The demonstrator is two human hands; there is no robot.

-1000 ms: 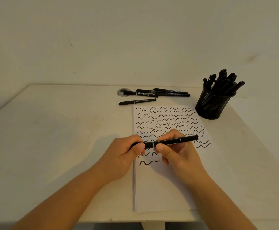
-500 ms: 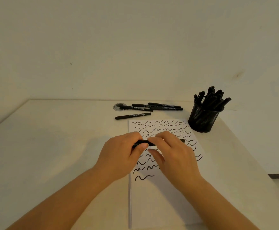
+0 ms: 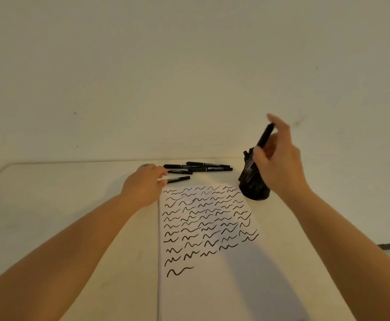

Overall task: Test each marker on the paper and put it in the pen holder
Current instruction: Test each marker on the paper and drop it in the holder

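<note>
My right hand [image 3: 278, 158] holds a black marker [image 3: 264, 135] nearly upright over the black mesh pen holder [image 3: 255, 191], its lower end down among the markers standing there. The fingers look loosened around it. My left hand [image 3: 144, 187] reaches to the loose black marker [image 3: 179, 179] lying just beyond the paper, with thumb and fingertips pinching its left end. The white paper [image 3: 203, 286] is covered in rows of black squiggles. Several more black markers [image 3: 203, 167] lie in a bunch behind it.
The pale table [image 3: 50, 205] meets a plain wall at its far edge. A small round grey object [image 3: 143, 165] peeks out behind my left hand. The table's right edge runs close past the pen holder.
Both hands left the capped marker's middle over the paper. My right hand carried it up and right to the pen holder. My left hand moved forward to the loose marker.
</note>
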